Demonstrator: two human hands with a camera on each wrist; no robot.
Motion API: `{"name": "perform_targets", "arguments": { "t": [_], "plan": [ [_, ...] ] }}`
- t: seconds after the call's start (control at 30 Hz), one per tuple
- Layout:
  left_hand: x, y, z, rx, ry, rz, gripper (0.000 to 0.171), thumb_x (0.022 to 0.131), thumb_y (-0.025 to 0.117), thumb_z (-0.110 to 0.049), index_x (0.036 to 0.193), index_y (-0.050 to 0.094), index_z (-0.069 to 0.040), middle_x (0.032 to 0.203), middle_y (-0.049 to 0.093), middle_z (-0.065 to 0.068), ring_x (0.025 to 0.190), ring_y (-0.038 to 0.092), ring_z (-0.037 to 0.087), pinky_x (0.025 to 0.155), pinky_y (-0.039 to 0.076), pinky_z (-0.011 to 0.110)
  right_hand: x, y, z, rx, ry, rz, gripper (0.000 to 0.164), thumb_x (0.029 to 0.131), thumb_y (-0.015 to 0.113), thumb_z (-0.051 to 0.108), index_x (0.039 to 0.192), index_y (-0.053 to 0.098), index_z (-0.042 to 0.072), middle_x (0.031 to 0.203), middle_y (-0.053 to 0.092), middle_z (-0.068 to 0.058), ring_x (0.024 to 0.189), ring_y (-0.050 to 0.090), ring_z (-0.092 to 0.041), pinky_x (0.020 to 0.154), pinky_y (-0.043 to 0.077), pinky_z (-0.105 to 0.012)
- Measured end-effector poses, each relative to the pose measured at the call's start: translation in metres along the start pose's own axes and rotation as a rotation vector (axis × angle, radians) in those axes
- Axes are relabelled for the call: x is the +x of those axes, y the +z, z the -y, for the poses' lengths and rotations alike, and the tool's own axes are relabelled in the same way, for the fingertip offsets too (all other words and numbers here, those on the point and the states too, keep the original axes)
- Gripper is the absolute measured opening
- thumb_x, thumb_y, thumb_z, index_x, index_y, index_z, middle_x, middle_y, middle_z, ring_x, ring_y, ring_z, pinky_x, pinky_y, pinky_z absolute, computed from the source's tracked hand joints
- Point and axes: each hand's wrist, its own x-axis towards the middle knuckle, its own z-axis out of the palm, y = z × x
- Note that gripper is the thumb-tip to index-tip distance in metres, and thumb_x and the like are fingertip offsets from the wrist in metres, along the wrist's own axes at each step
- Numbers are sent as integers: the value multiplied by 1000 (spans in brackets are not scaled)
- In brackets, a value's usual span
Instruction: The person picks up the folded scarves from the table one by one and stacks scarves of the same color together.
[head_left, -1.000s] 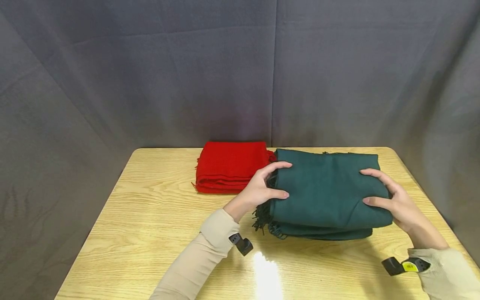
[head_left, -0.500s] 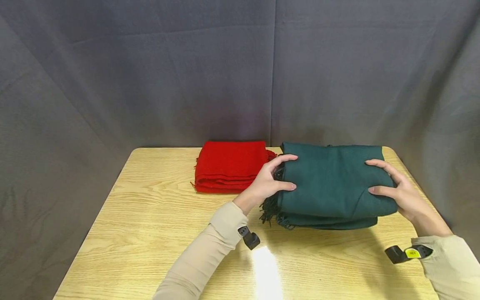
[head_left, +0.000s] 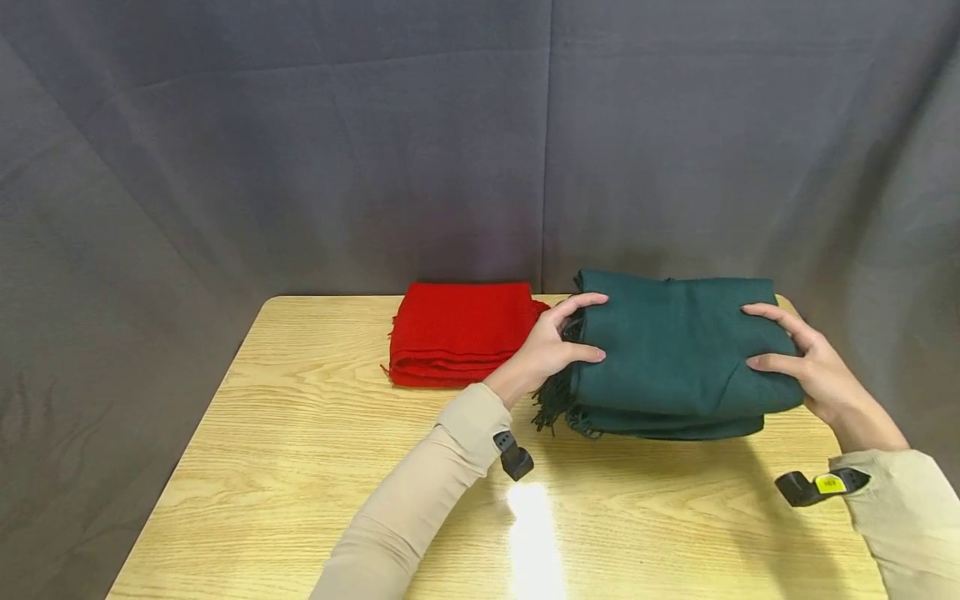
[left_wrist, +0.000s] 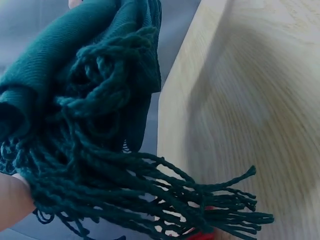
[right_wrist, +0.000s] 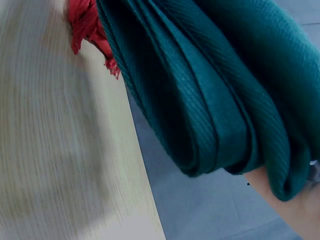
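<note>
Both hands hold a folded dark green fringed scarf (head_left: 678, 350) between them, raised over the right side of the table. My left hand (head_left: 549, 348) grips its left end, thumb and a finger on the upper face. At the opposite end my right hand (head_left: 821, 375) has the same kind of hold, the other fingers hidden under the cloth. Tangled fringe (left_wrist: 125, 180) dangles from the left end in the left wrist view. Stacked fold layers (right_wrist: 200, 115) show from the side in the right wrist view. A folded red scarf (head_left: 461, 333) lies on the table left of the green one.
The light wood table (head_left: 300, 467) has its back edge close to a grey curtain (head_left: 375, 150), which also hangs at both sides. Fringe of the red scarf (right_wrist: 90, 25) pokes out near the table's back edge. A bright glare patch (head_left: 535, 533) shines at the front.
Both hands have carried the green scarf upward in view and slightly to the right, farther from the front of the table. The grips stay the same, and the red scarf stays in place.
</note>
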Motion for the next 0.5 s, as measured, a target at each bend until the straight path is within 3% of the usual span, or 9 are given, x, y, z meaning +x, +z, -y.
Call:
{"name": "perform_targets", "arguments": {
  "t": [0.3, 0.5],
  "plan": [
    [16, 2, 3, 4, -46, -44, 60, 73, 68, 7, 124, 55, -23, 124, 45, -14, 108, 42, 9, 86, 43, 28, 11, -10, 2, -38, 44, -42, 63, 85, 47, -16, 138, 38, 17, 123, 32, -4, 93, 54, -11, 61, 53, -32],
    [26, 1, 6, 8, -77, -69, 59, 74, 68, 4, 123, 56, -27, 127, 43, -16, 113, 38, 10, 88, 42, 30, 19, -16, 2, 9, 57, -44, 63, 85, 46, -16, 137, 39, 18, 123, 35, -4, 91, 57, -11, 60, 54, -32]
  ]
}}
